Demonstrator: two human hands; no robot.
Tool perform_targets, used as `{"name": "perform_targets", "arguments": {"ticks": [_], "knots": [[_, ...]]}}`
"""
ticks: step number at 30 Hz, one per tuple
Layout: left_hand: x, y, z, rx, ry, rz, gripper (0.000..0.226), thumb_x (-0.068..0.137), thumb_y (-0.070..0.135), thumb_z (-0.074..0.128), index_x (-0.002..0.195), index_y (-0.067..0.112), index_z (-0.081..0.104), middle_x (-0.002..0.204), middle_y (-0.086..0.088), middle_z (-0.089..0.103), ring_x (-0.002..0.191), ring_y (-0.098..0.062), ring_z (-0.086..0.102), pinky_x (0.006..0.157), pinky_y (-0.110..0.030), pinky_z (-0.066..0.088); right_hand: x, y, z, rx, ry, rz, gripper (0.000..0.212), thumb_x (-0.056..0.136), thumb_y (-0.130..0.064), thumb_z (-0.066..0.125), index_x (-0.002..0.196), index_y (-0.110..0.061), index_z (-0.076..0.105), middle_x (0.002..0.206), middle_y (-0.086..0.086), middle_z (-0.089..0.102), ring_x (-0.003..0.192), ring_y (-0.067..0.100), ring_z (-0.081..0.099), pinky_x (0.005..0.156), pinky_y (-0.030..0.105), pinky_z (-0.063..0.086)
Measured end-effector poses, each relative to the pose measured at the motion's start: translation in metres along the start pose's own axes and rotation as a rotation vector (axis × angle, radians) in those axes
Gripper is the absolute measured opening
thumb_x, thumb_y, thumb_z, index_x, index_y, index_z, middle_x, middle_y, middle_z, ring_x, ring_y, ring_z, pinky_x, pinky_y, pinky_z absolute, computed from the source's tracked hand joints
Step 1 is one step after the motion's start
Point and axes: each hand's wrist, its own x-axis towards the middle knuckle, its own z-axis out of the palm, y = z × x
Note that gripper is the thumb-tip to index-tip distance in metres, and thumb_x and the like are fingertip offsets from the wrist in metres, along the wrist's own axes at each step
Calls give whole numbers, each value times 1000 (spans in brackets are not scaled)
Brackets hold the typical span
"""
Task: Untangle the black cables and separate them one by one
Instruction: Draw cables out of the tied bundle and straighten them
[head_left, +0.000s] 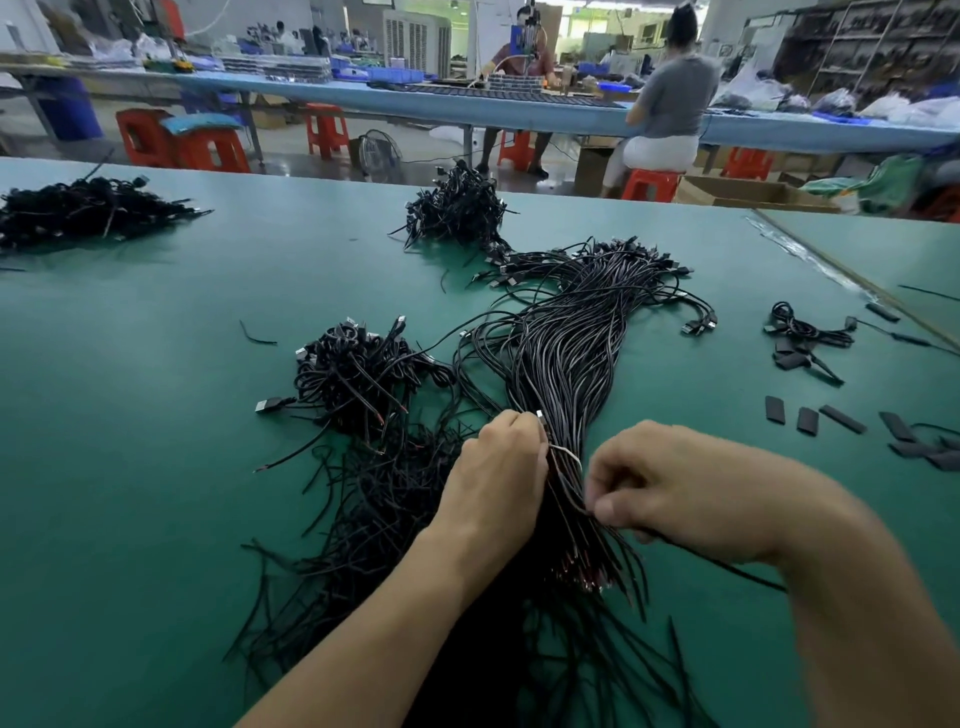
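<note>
Dozens of black cables form one tied bundle (566, 364) lying lengthwise on the green worktop (156, 364), cinched near its close end by a pale tie (566, 453). The left hand (493, 467) is closed around the bundle at the tie. The right hand (675, 493) pinches a single cable (727, 566) between thumb and fingers (608, 506), just right of the bundle. Risk, as a judgement: pulling that strand while the tie holds could tighten the snarl, drag neighbouring cables along, or catch the loose tangle (374, 509) touching the left wrist.
</note>
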Motion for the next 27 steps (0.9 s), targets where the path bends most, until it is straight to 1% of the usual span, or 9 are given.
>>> {"name": "perform_targets", "arguments": {"ticks": [3,6,8,10,15,19,22,25,27], "knots": [[-1,-2,1,1,5,6,20,105,22,41,91,14,54,96,2,56,80,-19,57,70,-31,45,-5,17,-4,-59,44,146,15,88,-13,63,76,-21,67,64,-4,68,66,12,69,69,31,58],[-2,-2,1,-8,9,11,21,106,22,40,91,15,54,96,2,56,81,-20,56,71,-30,41,4,22,1,-30,139,279,15,88,-11,59,80,-18,69,78,9,70,77,28,70,66,32,57],[-1,-1,2,-5,13,13,19,105,20,42,91,15,55,97,2,57,83,-22,58,74,-35,47,16,16,9,-12,233,279,14,90,-21,57,88,-14,69,87,13,66,83,32,67,74,39,58],[0,1,1,-1,12,-2,18,104,19,44,91,16,56,99,1,59,86,-25,59,77,-40,48,29,4,22,20,284,244,22,90,-37,59,91,-15,64,88,10,62,87,32,63,80,39,56],[0,4,-1,-24,-4,-19,9,100,14,50,95,13,58,108,-1,59,91,-28,59,81,-42,46,49,-8,45,57,341,252,25,87,-40,64,91,-18,51,76,-2,36,79,29,47,69,32,41],[-1,10,0,10,0,-3,9,102,8,43,100,10,52,114,-4,56,88,-34,62,78,-48,50,52,2,42,148,422,228,24,88,-40,69,84,-18,60,85,6,56,83,30,55,72,33,47],[-2,11,-1,11,4,-6,10,102,7,41,102,9,50,119,-5,56,92,-35,63,79,-49,50,48,5,36,181,394,158,25,85,-31,74,70,-21,56,85,5,63,78,22,60,67,29,45],[-2,10,-3,-5,24,-6,12,102,11,38,97,12,48,103,-5,58,86,-35,60,77,-45,47,36,13,22,179,314,116,25,82,-27,76,64,-19,59,68,-1,64,59,12,58,53,24,40],[-3,11,-2,4,23,21,13,103,11,37,97,13,48,94,-5,61,81,-34,60,72,-43,46,28,17,14,171,263,85,25,82,-26,77,65,-16,60,62,-2,63,53,13,56,51,23,40]]}}
